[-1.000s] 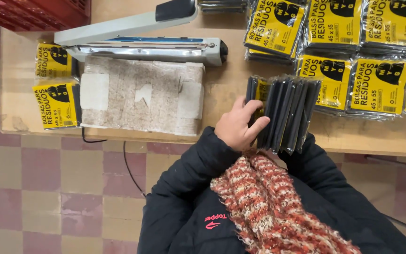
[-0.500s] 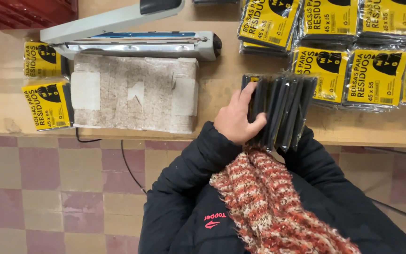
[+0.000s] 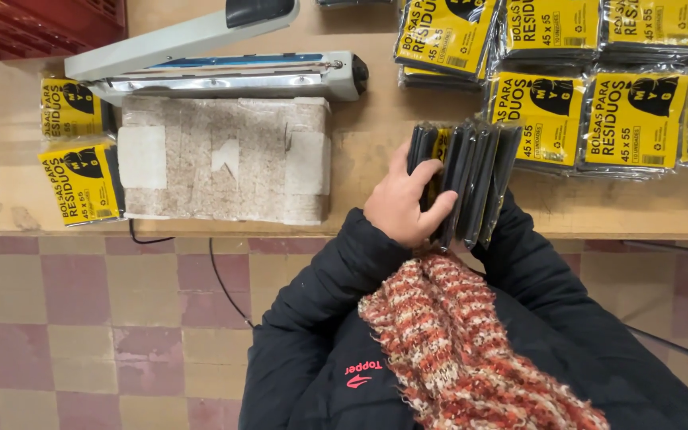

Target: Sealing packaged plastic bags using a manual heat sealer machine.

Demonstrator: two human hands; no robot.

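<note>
The left hand [image 3: 404,205] grips a bundle of black bag packs [image 3: 465,185] stood on edge, thumb on the near side and fingers [image 3: 430,177] curled over the front pack, whose yellow label just peeks between them. The bundle sits at the near edge of the wooden table [image 3: 360,171], tight against the person's chest, its packs fanned slightly apart at the top. The right hand is hidden behind the bundle (only its black sleeve [image 3: 535,263] reaches up to the packs' far side), so I cannot tell whether it is spread or clasped.

Taking the bundle as the landmark: just beyond it and to its right lie rows of finished packs with yellow labels [image 3: 591,80], overlapping one another in flat stacks. To its left lies a worn padded board [image 3: 224,159], pale and patched with tape, touching the base of a grey heat sealer [image 3: 216,68] whose long arm is lifted at an angle. Further left than the board, at the table's end, two more yellow-labelled packs [image 3: 77,155] lie one above the other. Below the bundle, a red and cream knitted scarf [image 3: 455,334] hangs over a black jacket. A black cable [image 3: 224,283] drops from the table's edge over the checkered floor tiles [image 3: 65,318].
</note>
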